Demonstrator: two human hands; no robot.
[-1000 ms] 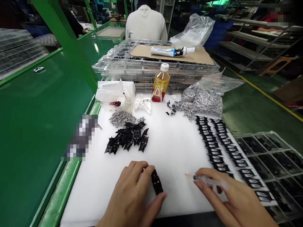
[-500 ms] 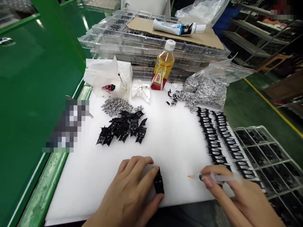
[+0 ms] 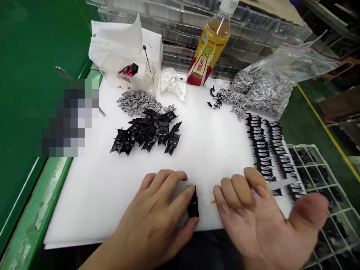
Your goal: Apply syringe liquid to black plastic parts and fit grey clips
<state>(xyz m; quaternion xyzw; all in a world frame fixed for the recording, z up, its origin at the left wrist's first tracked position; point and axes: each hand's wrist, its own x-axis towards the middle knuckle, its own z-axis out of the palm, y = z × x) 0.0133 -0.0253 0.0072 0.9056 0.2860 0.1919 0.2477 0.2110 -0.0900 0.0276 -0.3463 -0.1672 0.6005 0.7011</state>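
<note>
Left hand: clamped on a piece — this left hand (image 3: 163,210) has fingers at the far end and thumb at the near end.
Black part: the black part (image 3: 193,204) sits in that pinch, between the two hands, near the worktop's close edge. Held by its ends, probably to steady it with the upper face uncovered. Cannot tell whether it rests on the surface.
Right hand: the right hand (image 3: 261,221) is palm up, fingers curled round a syringe, thumb spread wide and off it. The hands are apart.
Syringe: the syringe (image 3: 281,183) lies across the curled fingers, its orange-based needle (image 3: 208,203) pointing at the black part, short of touching. Tucked like this, it seems to leave the thumb free.
Loose stock: ahead of the left hand, a heap of black parts (image 3: 157,129), with a grey heap (image 3: 137,102) just behind; likely kept there for an easy reach.
Rows: ahead of the right hand and to its right, rows of black parts (image 3: 261,150) bearing pale pieces, set side by side — perhaps to keep them from knocking together.
Worktop: the white worktop (image 3: 92,195) is pale, which probably makes dark pieces easier to spot.
</note>
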